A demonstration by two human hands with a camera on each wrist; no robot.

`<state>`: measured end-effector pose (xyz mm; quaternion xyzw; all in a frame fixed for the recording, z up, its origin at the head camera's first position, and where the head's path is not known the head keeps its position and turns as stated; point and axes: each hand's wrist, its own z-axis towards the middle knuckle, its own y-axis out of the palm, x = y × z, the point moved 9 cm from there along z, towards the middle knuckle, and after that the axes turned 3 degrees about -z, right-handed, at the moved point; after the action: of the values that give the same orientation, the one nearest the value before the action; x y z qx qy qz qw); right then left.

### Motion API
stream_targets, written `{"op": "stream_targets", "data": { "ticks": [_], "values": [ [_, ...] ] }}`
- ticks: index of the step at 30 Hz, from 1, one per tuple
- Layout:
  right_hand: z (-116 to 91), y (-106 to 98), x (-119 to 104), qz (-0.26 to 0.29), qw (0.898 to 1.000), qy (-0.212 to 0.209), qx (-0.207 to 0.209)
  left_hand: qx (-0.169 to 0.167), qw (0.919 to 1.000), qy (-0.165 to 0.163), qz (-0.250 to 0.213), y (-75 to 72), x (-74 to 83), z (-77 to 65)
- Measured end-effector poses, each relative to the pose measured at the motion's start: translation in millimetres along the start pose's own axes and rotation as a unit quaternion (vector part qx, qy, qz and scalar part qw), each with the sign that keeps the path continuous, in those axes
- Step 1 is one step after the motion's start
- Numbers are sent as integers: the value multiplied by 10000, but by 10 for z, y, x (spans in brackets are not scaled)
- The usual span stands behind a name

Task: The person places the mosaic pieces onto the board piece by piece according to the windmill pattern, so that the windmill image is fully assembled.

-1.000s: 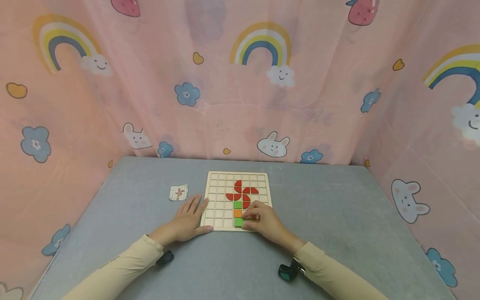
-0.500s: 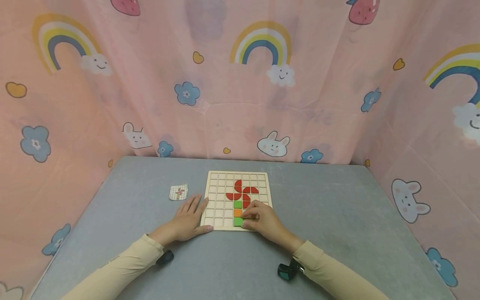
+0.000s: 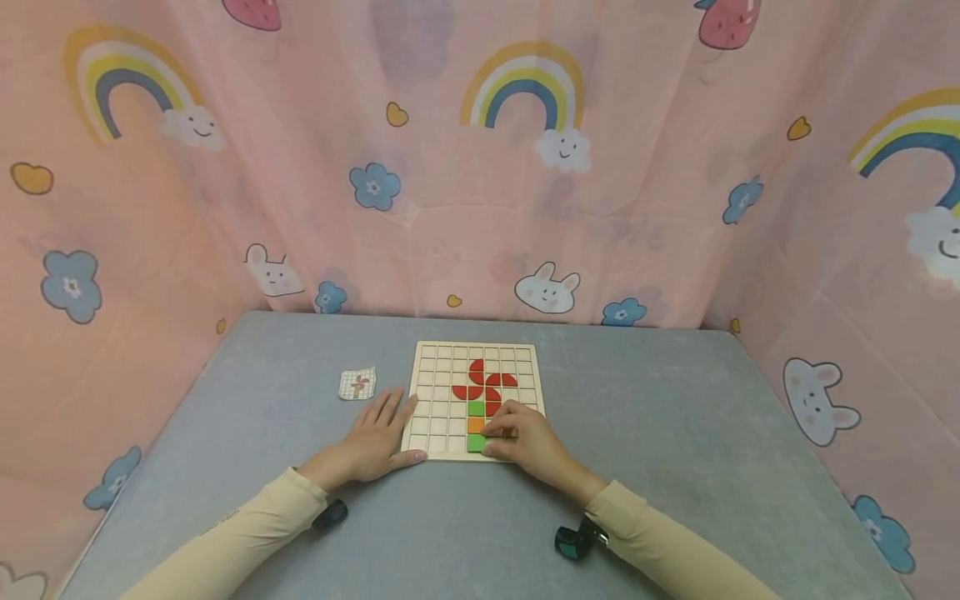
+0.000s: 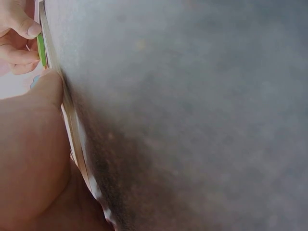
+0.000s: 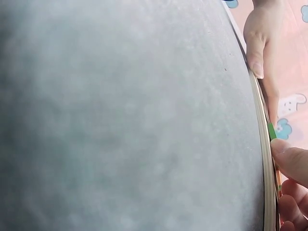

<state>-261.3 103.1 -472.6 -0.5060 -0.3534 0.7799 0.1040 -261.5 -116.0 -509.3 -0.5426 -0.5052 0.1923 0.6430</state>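
Note:
A square wooden grid board point(image 3: 442, 439) lies on the table, with red curved pieces point(image 3: 492, 393) arranged like a pinwheel. Below them, in one column, sit a green tile point(image 3: 476, 408), an orange tile point(image 3: 476, 425) and a front green square tile point(image 3: 476, 443). With thumb and finger my right hand point(image 3: 528, 437) pinches the front green tile at its right side; the left wrist view shows this tile point(image 4: 41, 49) between the fingertips, standing slightly above the board's rim. My left hand point(image 3: 371, 440) rests along the board's left edge, fingers straight and spread, thumb at the front corner.
A small paper card point(image 3: 357, 384) printed with a grid and a pinwheel picture lies left of the board. The grey table point(image 3: 645, 417) surrounds the board. A pink patterned curtain point(image 3: 450, 250) hangs at the back and both sides.

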Motion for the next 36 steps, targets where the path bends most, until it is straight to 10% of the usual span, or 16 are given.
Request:
{"op": "stream_targets", "data": {
  "ticks": [24,36],
  "values": [
    [1,-10,11,41,10000,9,-30,-38,9998,-45,-165,-30,51,-17],
    [16,-326,146,-41,9992,219,336,-19,9998,-210,13,-103,80,13]
  ]
}}
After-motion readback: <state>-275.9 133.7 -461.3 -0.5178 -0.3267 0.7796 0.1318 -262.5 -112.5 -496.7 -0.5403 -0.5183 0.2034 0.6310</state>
